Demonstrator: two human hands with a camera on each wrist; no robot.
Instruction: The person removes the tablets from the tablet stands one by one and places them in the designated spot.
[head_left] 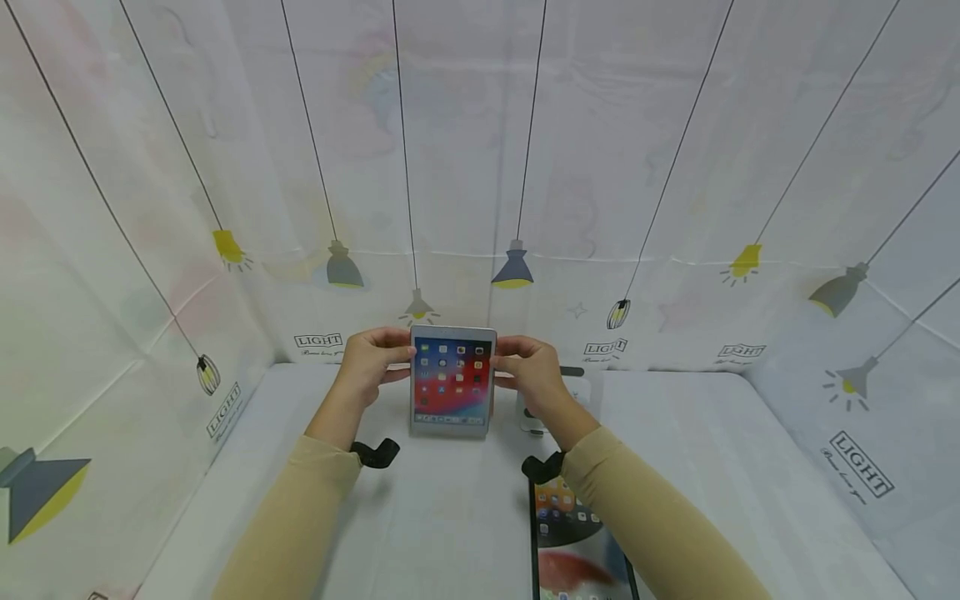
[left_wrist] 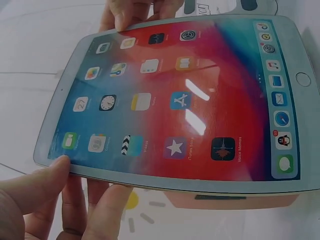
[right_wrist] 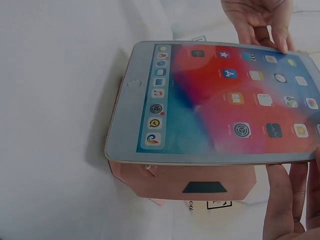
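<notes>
A small white-framed tablet (head_left: 453, 383), its screen lit with rows of app icons, stands tilted back on the white table. My left hand (head_left: 366, 363) pinches its left edge near the top, thumb on the front and fingers behind. On the opposite edge, my right hand (head_left: 534, 367) grips it the same way. Behind the tablet sits a pink angular stand (right_wrist: 235, 182) with a dark trapezoid patch; the tablet hides most of it. In the left wrist view, the round home button (left_wrist: 303, 79) is at the tablet's lower end.
A larger dark-edged tablet (head_left: 573, 571) with a lit screen lies flat under my right forearm. Beyond my right wrist lies a white item (head_left: 583, 393), partly covered, with a dark bar (head_left: 572, 372) at its far end. Lamp-printed cloth walls (head_left: 465, 167) enclose the table.
</notes>
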